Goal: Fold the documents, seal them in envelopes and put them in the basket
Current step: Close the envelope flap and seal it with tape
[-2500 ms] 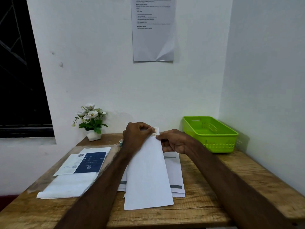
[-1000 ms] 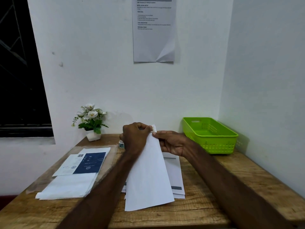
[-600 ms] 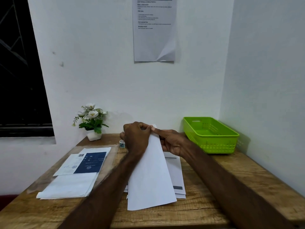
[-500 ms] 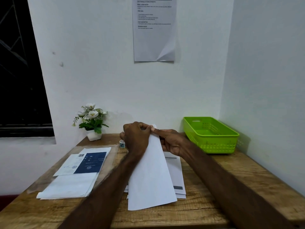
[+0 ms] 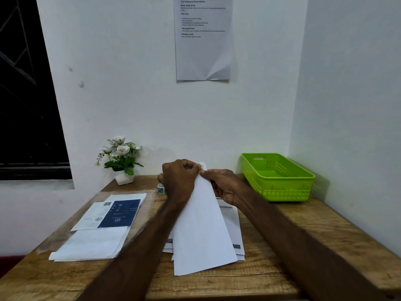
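A long white envelope (image 5: 201, 231) slants up from the wooden table (image 5: 282, 276), its near end resting on a stack of printed documents (image 5: 233, 227). My left hand (image 5: 179, 181) and my right hand (image 5: 225, 187) both pinch its raised far end, fingertips meeting at the tip. A small piece of tape shows at that tip. The green basket (image 5: 277, 177) stands at the back right against the wall, with nothing seen inside. A small tape roll (image 5: 160, 189) peeks out behind my left hand.
A pile of envelopes in a clear sleeve with a dark blue card (image 5: 99, 227) lies at the left. A small potted white flower (image 5: 121, 164) stands at the back left. White walls close the back and right; a notice sheet (image 5: 202, 38) hangs above.
The hands have stayed at the envelope's far end, fingertips shifting slightly on the tip. The envelope's near end has swung a little to the right.
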Action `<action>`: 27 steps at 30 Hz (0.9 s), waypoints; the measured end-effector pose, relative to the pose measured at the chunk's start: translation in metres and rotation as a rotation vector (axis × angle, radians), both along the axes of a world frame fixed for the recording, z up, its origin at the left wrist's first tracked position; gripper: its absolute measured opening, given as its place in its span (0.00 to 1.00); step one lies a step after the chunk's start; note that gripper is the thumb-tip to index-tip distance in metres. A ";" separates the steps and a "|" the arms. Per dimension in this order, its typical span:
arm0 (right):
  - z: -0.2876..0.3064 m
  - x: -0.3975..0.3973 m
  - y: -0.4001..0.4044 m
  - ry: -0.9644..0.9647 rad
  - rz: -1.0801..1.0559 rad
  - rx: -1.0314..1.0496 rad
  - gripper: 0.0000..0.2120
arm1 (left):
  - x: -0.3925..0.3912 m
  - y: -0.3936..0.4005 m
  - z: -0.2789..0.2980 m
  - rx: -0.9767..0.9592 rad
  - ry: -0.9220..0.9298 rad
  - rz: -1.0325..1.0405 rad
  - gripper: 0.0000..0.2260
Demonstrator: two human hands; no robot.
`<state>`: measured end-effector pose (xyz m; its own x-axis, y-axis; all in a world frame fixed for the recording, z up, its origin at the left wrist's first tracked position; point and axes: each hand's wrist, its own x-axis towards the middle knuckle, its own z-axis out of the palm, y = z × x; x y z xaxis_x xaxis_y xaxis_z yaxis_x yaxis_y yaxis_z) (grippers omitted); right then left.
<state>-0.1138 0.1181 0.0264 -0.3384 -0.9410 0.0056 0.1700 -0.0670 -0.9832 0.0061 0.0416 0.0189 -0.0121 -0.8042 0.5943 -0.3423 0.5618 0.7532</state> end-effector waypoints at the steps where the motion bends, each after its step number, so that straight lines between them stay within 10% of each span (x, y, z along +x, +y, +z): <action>1: 0.000 0.000 0.001 -0.001 -0.006 0.000 0.12 | 0.001 0.000 0.000 -0.002 0.005 -0.015 0.06; 22: -0.001 0.003 0.004 -0.012 -0.065 -0.053 0.06 | 0.020 -0.002 0.017 -0.117 0.078 -0.317 0.13; 27: -0.002 0.000 0.003 -0.051 -0.061 -0.085 0.05 | 0.029 -0.012 0.019 0.225 0.226 -0.278 0.25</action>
